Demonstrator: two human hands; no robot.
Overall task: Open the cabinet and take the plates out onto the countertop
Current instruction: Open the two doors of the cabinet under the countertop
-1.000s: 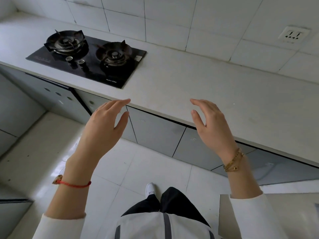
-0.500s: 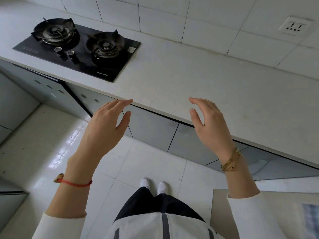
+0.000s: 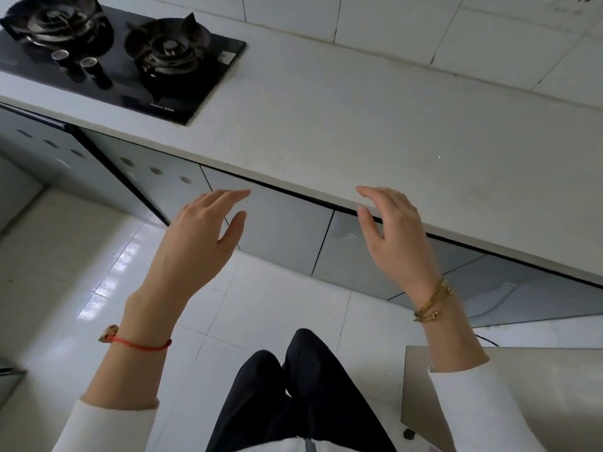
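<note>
Two bare hands are raised in front of a kitchen counter, palms facing each other, both empty. The left hand (image 3: pixel 195 243) has its fingers stretched out and spread loosely, with a red cord bracelet (image 3: pixel 140 344) at the wrist. The right hand (image 3: pixel 396 236) is open too, fingers gently curved, its fingertips (image 3: pixel 362 190) appearing at the front edge of the countertop (image 3: pixel 375 125); whether they touch it cannot be told. A gold chain bracelet (image 3: pixel 432 301) circles that wrist. Both sleeves are white.

Just beyond the hands, under the counter edge, run grey cabinet doors (image 3: pixel 284 236), all shut. No plates can be seen.

The pale countertop is bare to the right. At its far left sits a black two-burner gas hob (image 3: pixel 124 57). White wall tiles rise behind. Below, dark trousers stand on glossy white floor tiles (image 3: pixel 277 305).
</note>
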